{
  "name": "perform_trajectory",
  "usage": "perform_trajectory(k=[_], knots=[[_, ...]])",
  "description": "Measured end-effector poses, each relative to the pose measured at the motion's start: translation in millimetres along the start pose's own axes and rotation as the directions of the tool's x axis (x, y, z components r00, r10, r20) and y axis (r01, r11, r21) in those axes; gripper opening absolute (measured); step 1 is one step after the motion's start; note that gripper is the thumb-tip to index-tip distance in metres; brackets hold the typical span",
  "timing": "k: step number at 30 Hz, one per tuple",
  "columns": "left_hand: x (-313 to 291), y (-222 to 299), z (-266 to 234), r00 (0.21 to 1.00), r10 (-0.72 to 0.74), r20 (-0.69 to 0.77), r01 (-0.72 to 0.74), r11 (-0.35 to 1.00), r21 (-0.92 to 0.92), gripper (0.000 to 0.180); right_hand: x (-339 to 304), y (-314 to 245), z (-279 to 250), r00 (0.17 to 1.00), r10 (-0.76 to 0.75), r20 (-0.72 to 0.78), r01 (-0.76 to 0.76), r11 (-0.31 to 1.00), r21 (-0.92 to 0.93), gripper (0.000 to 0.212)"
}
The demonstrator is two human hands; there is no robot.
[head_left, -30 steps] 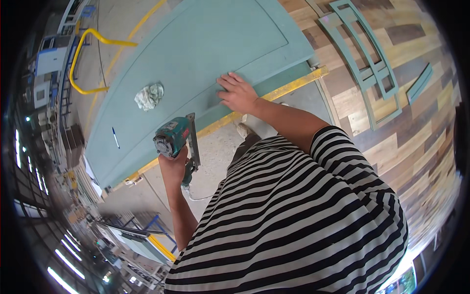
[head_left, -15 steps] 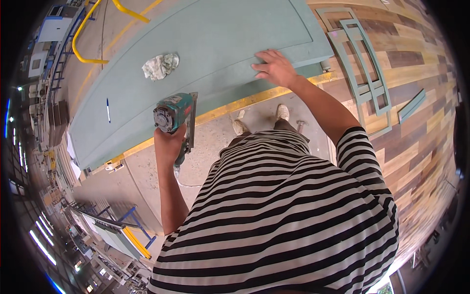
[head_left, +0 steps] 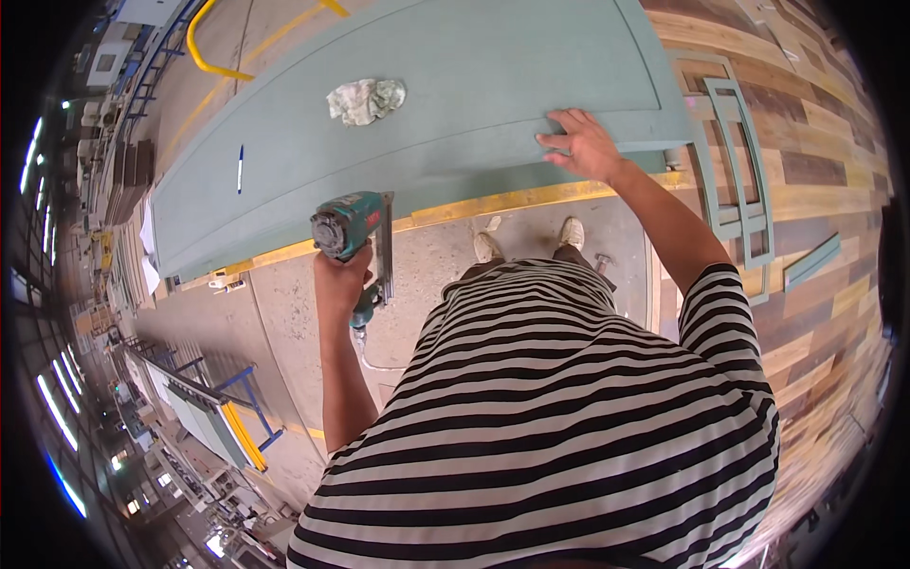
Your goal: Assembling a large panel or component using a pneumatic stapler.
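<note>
Legible text: none in the head view. A small red marking, apparently lettering, stood on the right-hand side of the teal power tool, at the near edge of the green panel, left of centre; too small and blurred to make out. A pinkish patch showed on the green frame at right; whether it bore print could not be told. White sheets by the panel's left end: too indistinct for reading.

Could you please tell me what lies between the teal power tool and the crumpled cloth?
In the head view, only bare green panel shows between the teal power tool and the crumpled cloth.
</note>
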State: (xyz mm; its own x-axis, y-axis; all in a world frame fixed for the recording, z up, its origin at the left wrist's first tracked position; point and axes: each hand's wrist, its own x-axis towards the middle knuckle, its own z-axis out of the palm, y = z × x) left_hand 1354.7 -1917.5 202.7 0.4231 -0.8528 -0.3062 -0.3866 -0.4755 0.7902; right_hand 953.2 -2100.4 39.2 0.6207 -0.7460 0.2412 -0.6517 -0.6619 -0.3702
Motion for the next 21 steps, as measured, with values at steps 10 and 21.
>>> perform_trajectory(k=[10, 21], knots=[[-38, -25, 13, 0.989, -0.145, -0.025, 0.144, 0.989, -0.017, 0.019, 76, -79, 68, 0.99, -0.143, 0.009, 0.141, 0.984, 0.105, 0.032], [-74, -79, -40, 0.924, -0.307, -0.228, 0.271, 0.946, -0.176, 0.017, 153, -164, 124, 0.989, -0.131, 0.062, 0.122, 0.985, 0.123, 0.032]])
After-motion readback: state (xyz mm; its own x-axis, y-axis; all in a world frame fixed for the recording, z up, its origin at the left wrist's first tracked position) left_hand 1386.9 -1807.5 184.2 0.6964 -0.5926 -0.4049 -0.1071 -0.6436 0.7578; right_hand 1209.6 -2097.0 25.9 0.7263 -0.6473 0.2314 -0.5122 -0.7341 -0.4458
